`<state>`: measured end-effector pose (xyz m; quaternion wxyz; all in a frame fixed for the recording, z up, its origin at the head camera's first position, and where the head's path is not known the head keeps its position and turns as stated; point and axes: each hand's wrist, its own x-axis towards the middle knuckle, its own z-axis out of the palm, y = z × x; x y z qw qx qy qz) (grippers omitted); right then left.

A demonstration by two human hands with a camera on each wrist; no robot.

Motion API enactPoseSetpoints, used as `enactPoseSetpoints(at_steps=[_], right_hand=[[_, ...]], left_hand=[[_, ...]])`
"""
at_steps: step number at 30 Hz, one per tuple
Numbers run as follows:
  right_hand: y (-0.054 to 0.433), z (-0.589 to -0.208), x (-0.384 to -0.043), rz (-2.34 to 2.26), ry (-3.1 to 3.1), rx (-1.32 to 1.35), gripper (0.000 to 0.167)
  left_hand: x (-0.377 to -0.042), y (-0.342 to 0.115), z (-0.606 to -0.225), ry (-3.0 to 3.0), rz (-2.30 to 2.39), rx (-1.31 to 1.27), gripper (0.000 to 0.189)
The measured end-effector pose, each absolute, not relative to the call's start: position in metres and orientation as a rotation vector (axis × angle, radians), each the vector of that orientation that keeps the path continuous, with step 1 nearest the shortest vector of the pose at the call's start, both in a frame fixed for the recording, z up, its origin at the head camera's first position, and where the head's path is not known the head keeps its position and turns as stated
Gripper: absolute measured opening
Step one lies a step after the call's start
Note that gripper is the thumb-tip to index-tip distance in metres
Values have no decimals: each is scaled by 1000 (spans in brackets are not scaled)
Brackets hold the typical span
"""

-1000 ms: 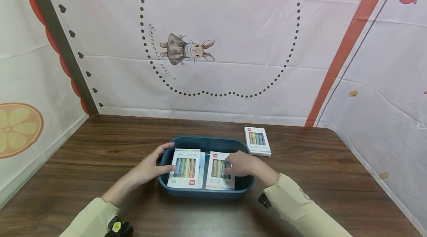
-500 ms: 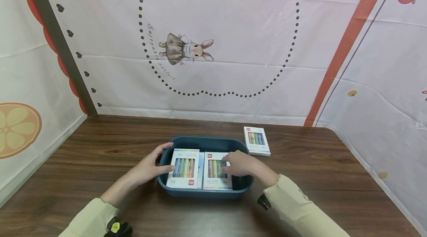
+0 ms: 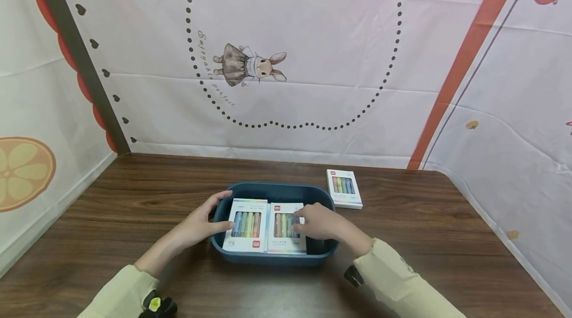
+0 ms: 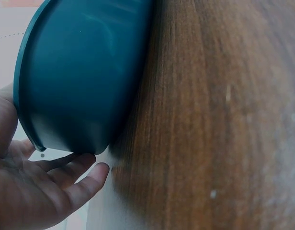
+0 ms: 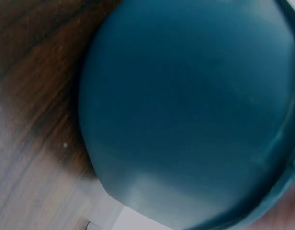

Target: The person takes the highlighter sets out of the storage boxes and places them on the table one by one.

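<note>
The white box [image 3: 282, 244], its row of bright sticks [image 3: 283, 225] showing, lies in the blue bin [image 3: 281, 192], partly under your right hand [image 3: 318, 222]; I can't tell if you pinch it. Your left hand [image 3: 201, 224] has its fingers spread at the bin's end, by a second box [image 3: 246, 228], and a third box [image 3: 344, 189] lies on the table [image 3: 170, 189] past the bin.

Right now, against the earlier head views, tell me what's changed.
The right box in the bin slid left, narrowing the gap to the left box; the right hand shifted left with it. No hold was visibly taken or released. The left hand stayed at the bin's left end; the left box and the third box, outside the bin, stayed put.
</note>
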<state>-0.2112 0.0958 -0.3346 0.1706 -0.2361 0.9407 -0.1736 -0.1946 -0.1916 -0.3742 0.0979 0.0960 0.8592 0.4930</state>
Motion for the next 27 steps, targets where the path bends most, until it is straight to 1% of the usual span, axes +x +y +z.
enactPoseSetpoints(at_steps=[20,27], right_hand=[[98,-340,-204,-712,2693,-660,43],[100,-339,-202,-866,2660,-576,43]], left_hand=[[-196,-191,-375,2549,1456,284,76],[-196,-191,-375,2545,1460,291,77]])
